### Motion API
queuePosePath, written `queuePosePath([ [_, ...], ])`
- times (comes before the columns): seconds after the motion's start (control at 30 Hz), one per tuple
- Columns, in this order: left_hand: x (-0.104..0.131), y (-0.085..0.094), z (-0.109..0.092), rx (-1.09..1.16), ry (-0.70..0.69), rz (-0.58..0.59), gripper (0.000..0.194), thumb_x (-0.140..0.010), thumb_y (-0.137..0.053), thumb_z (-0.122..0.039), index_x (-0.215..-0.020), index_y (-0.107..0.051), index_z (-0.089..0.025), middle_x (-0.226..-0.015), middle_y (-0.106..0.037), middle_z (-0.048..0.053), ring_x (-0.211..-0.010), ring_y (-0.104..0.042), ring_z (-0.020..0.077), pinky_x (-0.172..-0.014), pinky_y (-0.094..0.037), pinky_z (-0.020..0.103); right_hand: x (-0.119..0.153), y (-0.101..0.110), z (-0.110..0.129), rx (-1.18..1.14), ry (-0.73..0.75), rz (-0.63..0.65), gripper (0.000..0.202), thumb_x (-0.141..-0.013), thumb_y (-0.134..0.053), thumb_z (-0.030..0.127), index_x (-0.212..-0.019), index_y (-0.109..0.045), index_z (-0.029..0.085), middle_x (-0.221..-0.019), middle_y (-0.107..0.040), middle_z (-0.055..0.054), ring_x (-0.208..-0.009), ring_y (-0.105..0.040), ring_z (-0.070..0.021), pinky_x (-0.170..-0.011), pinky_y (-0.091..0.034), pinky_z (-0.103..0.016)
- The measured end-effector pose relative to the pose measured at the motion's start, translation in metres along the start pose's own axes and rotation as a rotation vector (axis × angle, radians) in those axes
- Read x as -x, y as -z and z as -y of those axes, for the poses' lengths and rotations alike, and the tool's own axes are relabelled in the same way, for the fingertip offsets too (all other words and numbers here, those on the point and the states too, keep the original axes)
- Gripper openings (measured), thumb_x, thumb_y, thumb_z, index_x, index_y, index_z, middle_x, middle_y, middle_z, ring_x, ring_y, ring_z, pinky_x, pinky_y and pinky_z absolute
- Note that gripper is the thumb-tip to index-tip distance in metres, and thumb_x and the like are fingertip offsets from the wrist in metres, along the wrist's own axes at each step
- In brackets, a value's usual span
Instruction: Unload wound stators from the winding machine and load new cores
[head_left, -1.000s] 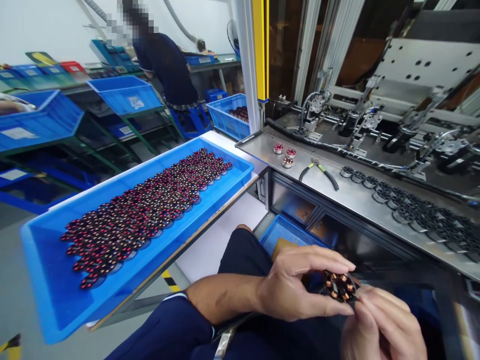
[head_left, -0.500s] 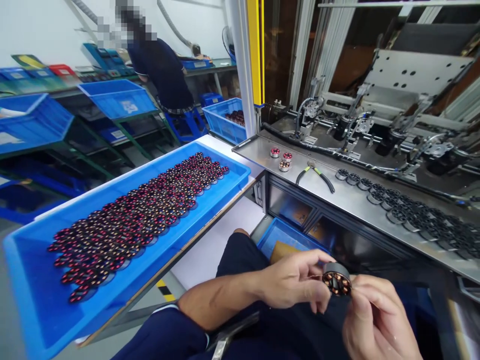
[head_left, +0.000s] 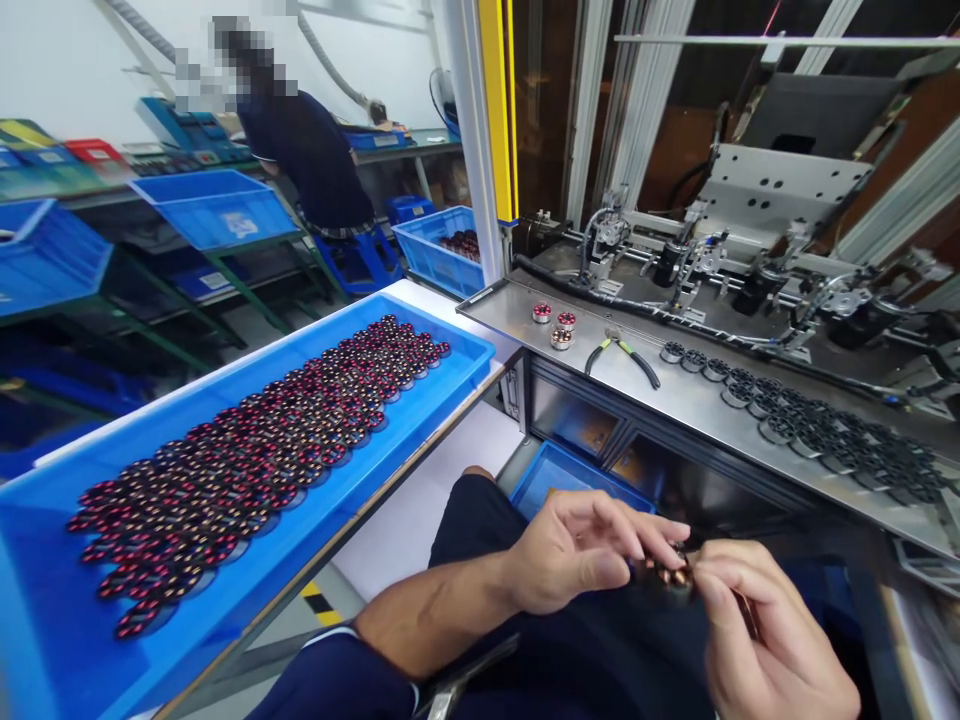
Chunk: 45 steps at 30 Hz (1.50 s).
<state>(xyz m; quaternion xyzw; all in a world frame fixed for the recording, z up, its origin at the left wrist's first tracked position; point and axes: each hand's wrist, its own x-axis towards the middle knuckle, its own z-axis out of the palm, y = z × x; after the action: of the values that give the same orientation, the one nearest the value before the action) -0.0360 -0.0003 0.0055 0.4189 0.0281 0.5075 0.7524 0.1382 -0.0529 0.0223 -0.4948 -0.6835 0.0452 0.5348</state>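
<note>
Wound part: a small round piece with copper windings (head_left: 677,577) is held in the air above the lap, between the 2 hands; it is blurred and partly covered by fingers.
Right grip: the thumb and forefinger of the right hand (head_left: 776,625) are pressed together at the part's right edge; whether the rim or a wire is pinched there cannot be told.
Left grip: the left hand (head_left: 574,560) is loosely spread, thumb held apart, with fingertips laid over the part's upper left side.
Relation: the part is placed just left of the right fingertips and right of the left thumb; no long axis is offered by its round shape, and its tilt cannot be told.
Desk: on the metal desk (head_left: 506,303), pliers (head_left: 646,371) are laid between 3 wound pieces (head_left: 561,339) and rows of dark rings (head_left: 847,435).
Tray: many similar pieces (head_left: 247,450) are spread in the blue tray (head_left: 45,560).
</note>
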Motion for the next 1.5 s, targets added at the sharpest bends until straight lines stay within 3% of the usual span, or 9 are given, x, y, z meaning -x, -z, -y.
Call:
queuePosePath([
  [0.1,0.000,0.003,0.005,0.067,0.150,-0.070,0.043,-0.074,-0.087,-0.039,-0.103,-0.064,-0.016,-0.109,-0.073,0.010,-0.115,-0.068,0.0228,-0.100,-0.052,0.037,-0.003,0.005,0.003,0.009,0.044,0.040,0.027,-0.086,-0.071,0.047,-0.091,-0.069,0.021,-0.086,-0.071,-0.009,-0.078,-0.072,-0.0230,-0.063,-0.059,-0.034],
  [0.23,0.000,0.010,0.014,0.098,0.451,0.165,0.049,-0.080,-0.078,-0.051,-0.103,-0.054,-0.015,-0.079,-0.071,0.004,-0.061,-0.072,0.0146,-0.058,-0.055,0.024,-0.007,0.017,0.004,0.027,0.192,0.139,0.007,-0.093,-0.062,0.024,-0.096,-0.067,0.020,-0.086,-0.072,-0.006,-0.076,-0.072,-0.0166,-0.065,-0.059,-0.026],
  [0.4,0.002,0.006,0.018,0.088,0.370,0.115,0.047,-0.082,-0.079,-0.042,-0.108,-0.047,-0.020,-0.086,-0.068,0.002,-0.063,-0.073,0.0151,-0.056,-0.058,0.024,-0.006,0.019,0.008,0.088,0.244,0.175,0.013,-0.088,-0.060,0.009,-0.096,-0.064,0.018,-0.082,-0.068,-0.004,-0.071,-0.068,-0.0125,-0.064,-0.055,-0.021],
  [0.57,0.006,-0.002,0.016,-0.247,0.098,-0.022,0.046,-0.073,-0.087,-0.025,-0.105,-0.055,-0.018,-0.105,-0.063,0.005,-0.080,-0.071,0.0119,-0.072,-0.059,0.024,0.007,-0.002,0.015,-0.149,-0.120,-0.067,0.013,-0.089,-0.060,0.010,-0.081,-0.064,0.019,-0.074,-0.062,-0.003,-0.069,-0.063,-0.0118,-0.062,-0.051,-0.020],
  [0.7,0.006,-0.002,0.010,-0.642,-0.164,-0.013,0.048,-0.067,-0.089,-0.023,-0.106,-0.061,-0.017,-0.110,-0.067,0.010,-0.094,-0.069,0.0189,-0.077,-0.060,0.027,0.016,-0.012,0.009,-0.440,-0.455,-0.018,0.022,-0.092,-0.065,0.026,-0.071,-0.065,0.017,-0.069,-0.062,-0.003,-0.063,-0.062,-0.0124,-0.055,-0.051,-0.020],
  [0.83,0.005,-0.002,0.004,-0.840,-0.165,-0.004,0.040,-0.072,-0.086,-0.028,-0.105,-0.066,-0.016,-0.107,-0.073,0.013,-0.099,-0.070,0.0222,-0.083,-0.060,0.030,0.023,-0.015,-0.003,-0.671,-0.688,0.001,0.022,-0.089,-0.069,0.031,-0.073,-0.071,0.016,-0.069,-0.062,-0.003,-0.061,-0.060,-0.0116,-0.053,-0.052,-0.020],
  [1.07,0.008,0.001,0.005,-0.805,-0.072,-0.051,0.050,-0.071,-0.087,-0.034,-0.113,-0.068,-0.013,-0.114,-0.071,0.015,-0.094,-0.071,0.0205,-0.078,-0.062,0.028,0.032,-0.018,-0.012,-0.742,-0.778,0.034,0.017,-0.088,-0.070,0.030,-0.098,-0.078,0.018,-0.083,-0.072,-0.008,-0.062,-0.065,-0.0147,-0.048,-0.050,-0.021],
  [1.3,0.009,0.000,0.002,-0.689,-0.079,0.003,0.034,-0.077,-0.077,-0.017,-0.110,-0.069,-0.013,-0.120,-0.068,0.016,-0.098,-0.071,0.0194,-0.077,-0.063,0.026,0.025,-0.017,-0.007,-0.635,-0.602,0.050,0.020,-0.093,-0.063,0.025,-0.075,-0.068,0.017,-0.069,-0.059,-0.002,-0.059,-0.059,-0.0114,-0.050,-0.049,-0.020],
  [1.5,0.008,-0.001,0.008,-0.077,0.107,-0.011,0.051,-0.059,-0.092,-0.015,-0.103,-0.065,-0.016,-0.109,-0.071,0.010,-0.117,-0.067,0.0240,-0.104,-0.052,0.040,0.018,0.004,-0.009,-0.259,-0.046,0.106,0.014,-0.086,-0.060,0.004,-0.091,-0.064,0.016,-0.083,-0.061,-0.004,-0.075,-0.063,-0.0134,-0.063,-0.052,-0.025],
])
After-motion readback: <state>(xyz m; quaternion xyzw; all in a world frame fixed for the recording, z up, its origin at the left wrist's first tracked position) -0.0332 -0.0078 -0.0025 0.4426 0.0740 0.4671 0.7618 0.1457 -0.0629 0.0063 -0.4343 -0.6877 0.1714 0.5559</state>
